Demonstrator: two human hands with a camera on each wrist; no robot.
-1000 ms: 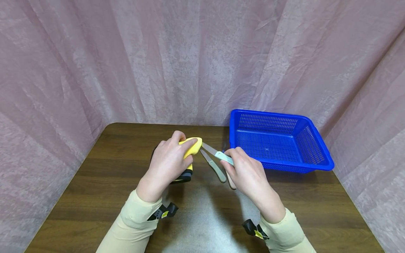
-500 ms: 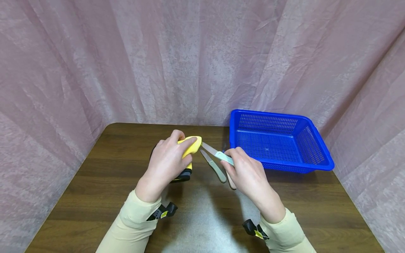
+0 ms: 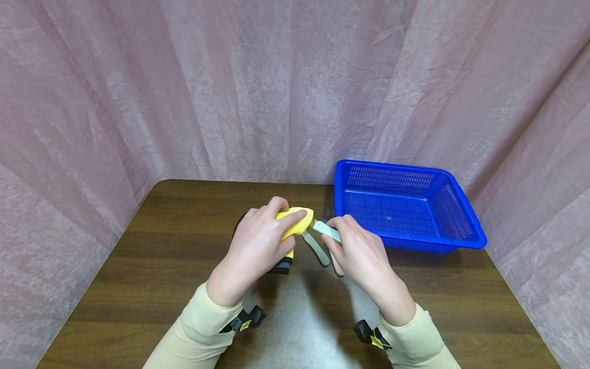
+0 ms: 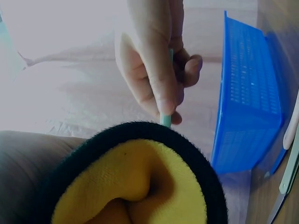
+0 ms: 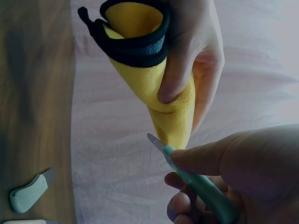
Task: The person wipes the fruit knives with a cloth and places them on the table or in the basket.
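My left hand (image 3: pixel 258 236) grips a folded yellow cloth (image 3: pixel 297 221) with a black edge, thumb pressed along its pointed end. In the right wrist view the cloth (image 5: pixel 140 84) hangs like a rolled cone from that hand. My right hand (image 3: pixel 361 251) pinches the mint-green handle of a small knife (image 5: pixel 196 184) between thumb and fingers. The knife's blade lies right at the cloth's narrow end, its tip showing beside it. Below the hands, a grey-green-handled knife (image 3: pixel 316 249) lies on the table, next to a pale pink-handled knife (image 3: pixel 336 265) partly hidden by my right hand.
A blue perforated plastic basket (image 3: pixel 410 241) stands at the back right of the brown wooden table (image 3: pixel 152 266), just beyond my right hand. Pinkish curtains (image 3: pixel 258 102) hang behind and at both sides.
My left hand has moved right and slightly nearer with the cloth, which now covers most of the knife blade in the head view. The right hand and the knives on the table have stayed put.
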